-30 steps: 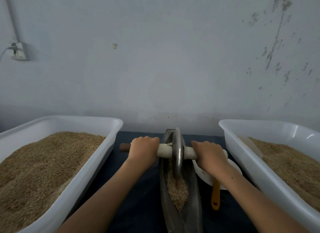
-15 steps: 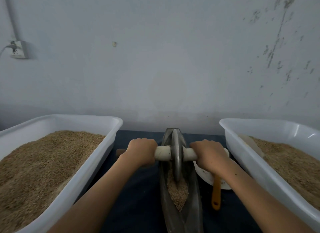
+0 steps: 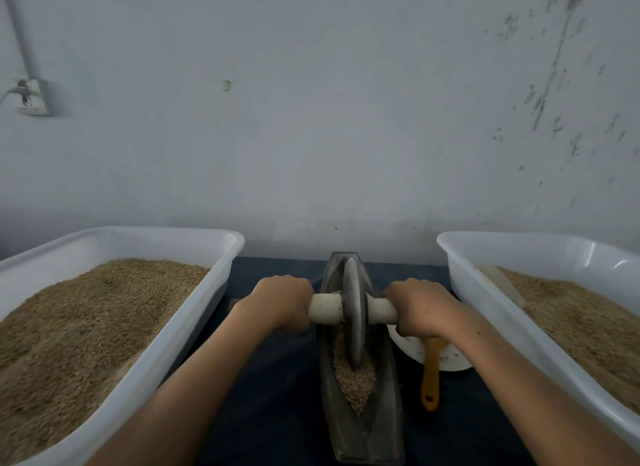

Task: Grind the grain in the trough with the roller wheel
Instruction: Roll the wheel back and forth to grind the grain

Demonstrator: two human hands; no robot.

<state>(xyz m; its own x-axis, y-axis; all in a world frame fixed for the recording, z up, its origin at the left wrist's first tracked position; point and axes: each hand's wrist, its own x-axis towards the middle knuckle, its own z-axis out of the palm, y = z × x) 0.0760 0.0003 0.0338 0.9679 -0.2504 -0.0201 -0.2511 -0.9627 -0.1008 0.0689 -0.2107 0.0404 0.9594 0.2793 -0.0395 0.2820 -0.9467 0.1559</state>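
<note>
A long grey boat-shaped trough [image 3: 384, 413] lies lengthwise on the dark cloth between my arms. A metal roller wheel [image 3: 354, 309] stands upright in it, its lower edge in a small pile of brown grain [image 3: 355, 382]. A pale handle bar [image 3: 325, 308] runs through the wheel's hub. My left hand [image 3: 282, 301] grips the bar left of the wheel. My right hand [image 3: 420, 309] grips it right of the wheel. The bar's ends are hidden under my fists.
A white tub [image 3: 194, 327] full of grain stands at the left, another white tub [image 3: 491, 309] with grain at the right. A white plate [image 3: 446, 358] with an orange-handled brush [image 3: 430, 379] lies under my right wrist. A grey wall rises close behind.
The wheel has rolled toward me along the trough with both hands on the bar, and now sits deeper in the grain pile.
</note>
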